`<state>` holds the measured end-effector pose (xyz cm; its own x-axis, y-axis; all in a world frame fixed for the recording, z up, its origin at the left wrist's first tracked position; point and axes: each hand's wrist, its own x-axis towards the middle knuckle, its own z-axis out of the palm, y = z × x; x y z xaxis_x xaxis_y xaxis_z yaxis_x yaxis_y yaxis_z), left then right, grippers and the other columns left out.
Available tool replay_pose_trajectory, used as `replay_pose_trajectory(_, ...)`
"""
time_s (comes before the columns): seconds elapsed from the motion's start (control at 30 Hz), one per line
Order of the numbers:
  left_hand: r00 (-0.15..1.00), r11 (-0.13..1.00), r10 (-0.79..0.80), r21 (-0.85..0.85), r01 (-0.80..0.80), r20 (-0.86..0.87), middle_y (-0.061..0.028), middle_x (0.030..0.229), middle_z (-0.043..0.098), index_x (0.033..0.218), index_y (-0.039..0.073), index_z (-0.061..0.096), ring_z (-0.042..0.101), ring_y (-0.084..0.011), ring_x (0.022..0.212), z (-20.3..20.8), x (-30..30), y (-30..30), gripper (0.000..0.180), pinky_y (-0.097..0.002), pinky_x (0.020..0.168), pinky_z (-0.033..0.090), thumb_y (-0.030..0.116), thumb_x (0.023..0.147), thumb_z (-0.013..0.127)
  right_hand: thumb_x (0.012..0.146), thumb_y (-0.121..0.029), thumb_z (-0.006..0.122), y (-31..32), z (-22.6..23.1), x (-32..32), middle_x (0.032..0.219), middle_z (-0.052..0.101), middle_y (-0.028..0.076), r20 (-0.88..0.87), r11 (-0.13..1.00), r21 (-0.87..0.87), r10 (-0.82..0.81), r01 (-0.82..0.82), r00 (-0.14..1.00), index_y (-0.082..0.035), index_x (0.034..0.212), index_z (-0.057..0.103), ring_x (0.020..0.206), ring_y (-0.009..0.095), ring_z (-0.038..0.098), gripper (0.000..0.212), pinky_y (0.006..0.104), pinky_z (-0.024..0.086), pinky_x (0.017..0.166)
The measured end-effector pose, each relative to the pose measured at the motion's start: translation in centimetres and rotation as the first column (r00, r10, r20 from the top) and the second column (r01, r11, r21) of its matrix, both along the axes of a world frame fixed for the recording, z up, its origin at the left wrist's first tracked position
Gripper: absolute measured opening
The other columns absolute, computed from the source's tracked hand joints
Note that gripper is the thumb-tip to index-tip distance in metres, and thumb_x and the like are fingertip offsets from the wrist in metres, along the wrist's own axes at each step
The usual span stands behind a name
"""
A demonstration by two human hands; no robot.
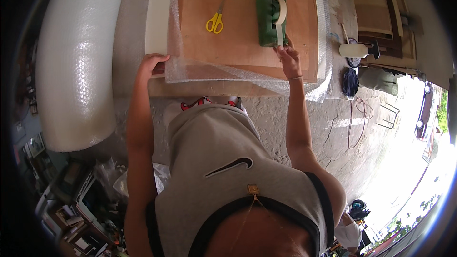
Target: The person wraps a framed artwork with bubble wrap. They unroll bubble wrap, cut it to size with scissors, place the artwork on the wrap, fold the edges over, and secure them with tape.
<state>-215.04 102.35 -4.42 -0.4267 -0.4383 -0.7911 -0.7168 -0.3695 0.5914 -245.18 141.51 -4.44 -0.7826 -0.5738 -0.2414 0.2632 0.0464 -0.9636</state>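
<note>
My right hand [289,62] pinches the loose end of a strip of cream tape [280,33] at the near end of a green tape dispenser [265,16]. The dispenser stands on a flat brown wooden panel [247,35]. Clear bubble wrap [204,70] lies under the panel and folds over its left and near edges. My left hand [153,63] is at the near left corner, its fingers curled over the bubble wrap's edge; its fingertips are partly hidden. Yellow-handled scissors [215,23] lie on the panel, left of the dispenser.
A big roll of bubble wrap [81,62] stretches along the left side of the table. To the right are a pale spray bottle [354,50], a dark bundle [350,82] and wooden frames [376,9]. Cluttered items [81,214] fill the lower left.
</note>
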Motion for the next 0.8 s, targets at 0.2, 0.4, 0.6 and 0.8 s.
replay_pose_trajectory(0.2, 0.981, 0.982, -0.187, 0.010, 0.187, 0.057, -0.0061, 0.084, 0.066, 0.085, 0.006, 0.068, 0.063, -0.0179, 0.078, 0.4, -0.5, -1.4, 0.033, -0.0346, 0.066, 0.051, 0.029, 0.066, 0.082, 0.070, -0.010, 0.073, 0.5, 5.6, -0.7, 0.109, 0.061, 0.013, -0.710, 0.784, 0.605, 0.452, 0.140, 0.540, -0.005, 0.069, 0.068, 0.096, 0.026, 0.058, 0.008, 0.0346, 0.047, 0.074)
replay_pose_trajectory(0.4, 0.968, 0.968, -0.252, 0.004, 0.252, 0.016, -0.0075, 0.087, 0.066, 0.090, 0.004, 0.068, 0.064, -0.0197, 0.080, 0.9, -0.8, -2.0, 0.038, -0.0353, 0.068, 0.053, 0.031, 0.066, 0.081, 0.063, -0.006, 0.077, -11.7, 8.1, 10.9, 0.097, 0.062, 0.008, -0.804, 0.947, 0.314, 0.307, -0.075, 0.510, -0.010, 0.078, 0.071, 0.094, 0.026, 0.057, 0.017, 0.0382, 0.045, 0.083)
replay_pose_trajectory(0.6, 0.976, 0.975, -0.214, 0.055, 0.216, -0.029, -0.0075, 0.087, 0.068, 0.091, 0.004, 0.068, 0.066, -0.0197, 0.075, 0.9, -0.4, -2.3, 0.033, -0.0346, 0.064, 0.054, 0.024, 0.067, 0.080, 0.072, -0.020, 0.074, -27.1, 2.1, 14.9, 0.113, 0.059, 0.005, -0.706, 0.570, 0.478, 0.702, -0.668, 0.094, -0.013, 0.083, 0.071, 0.124, 0.030, 0.043, 0.013, 0.0502, 0.028, 0.107)
replay_pose_trajectory(0.8, 0.984, 0.981, -0.153, 0.110, 0.162, -0.087, -0.0083, 0.086, 0.068, 0.095, 0.004, 0.067, 0.068, -0.0191, 0.077, 0.3, 0.0, -2.6, 0.024, -0.0323, 0.061, 0.055, 0.018, 0.076, 0.070, 0.070, -0.032, 0.075, -28.7, -0.7, 15.0, 0.109, 0.061, -0.004, -0.644, 0.528, 0.621, 0.765, -0.580, 0.007, -0.024, 0.080, 0.072, 0.127, 0.022, 0.041, 0.012, 0.0560, 0.013, 0.110)
